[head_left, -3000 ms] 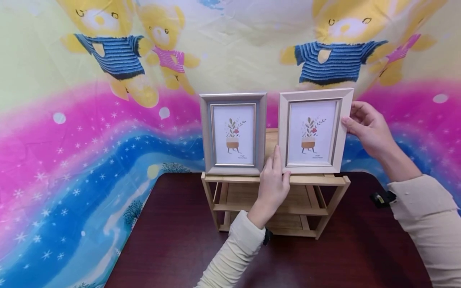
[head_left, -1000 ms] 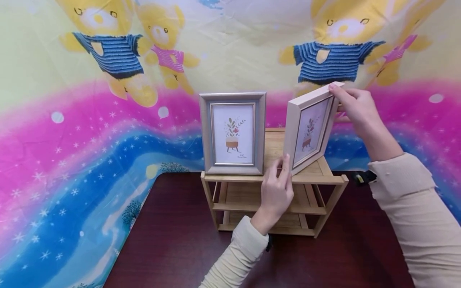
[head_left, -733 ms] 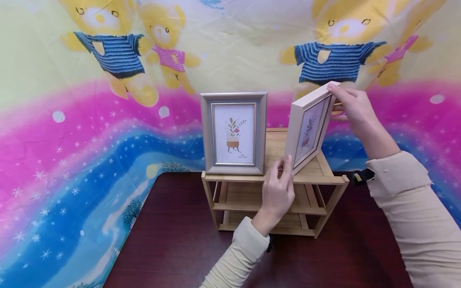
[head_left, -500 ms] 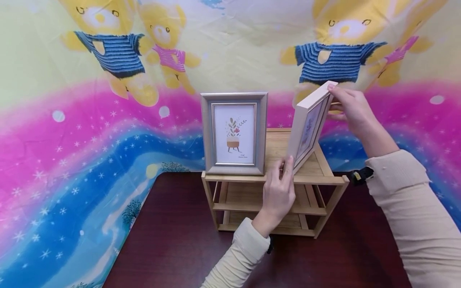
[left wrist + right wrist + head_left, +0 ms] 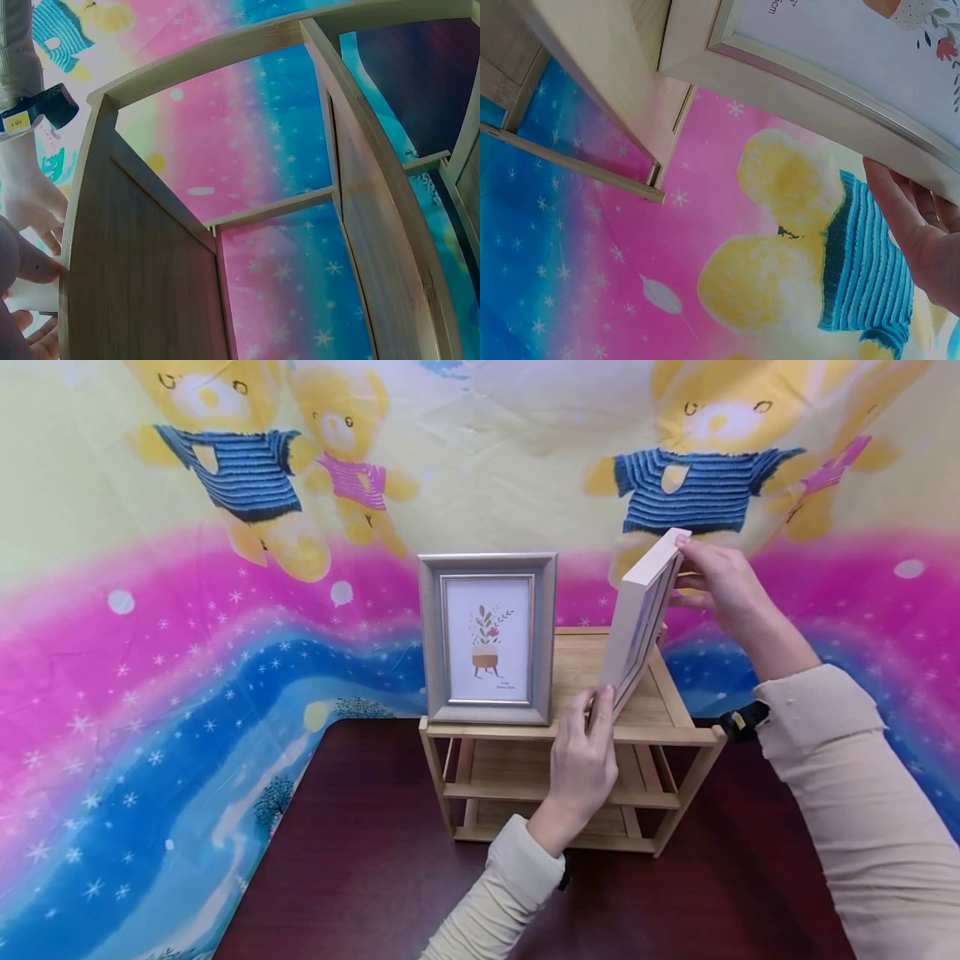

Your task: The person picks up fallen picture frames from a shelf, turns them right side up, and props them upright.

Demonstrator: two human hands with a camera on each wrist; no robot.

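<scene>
A cream picture frame stands edge-on at the right of the wooden rack's top shelf, its picture side turned to the right. My left hand pinches its lower near corner with thumb and fingers. Up at the far top corner, my right hand grips the frame, thumb over the top edge. In the right wrist view the printed flower picture shows inside the cream border, fingers at its edge. A silver-grey picture frame stands upright at the shelf's left, facing me, untouched.
The rack has lower shelves and stands on a dark red table. A cloth with printed bears hangs right behind it. From below, the left wrist view shows the rack's side rails.
The cream frame has swivelled from facing me to nearly edge-on, its far side swinging back and leftward. My right hand moved left and up with it; the left hand stayed at the near corner.
</scene>
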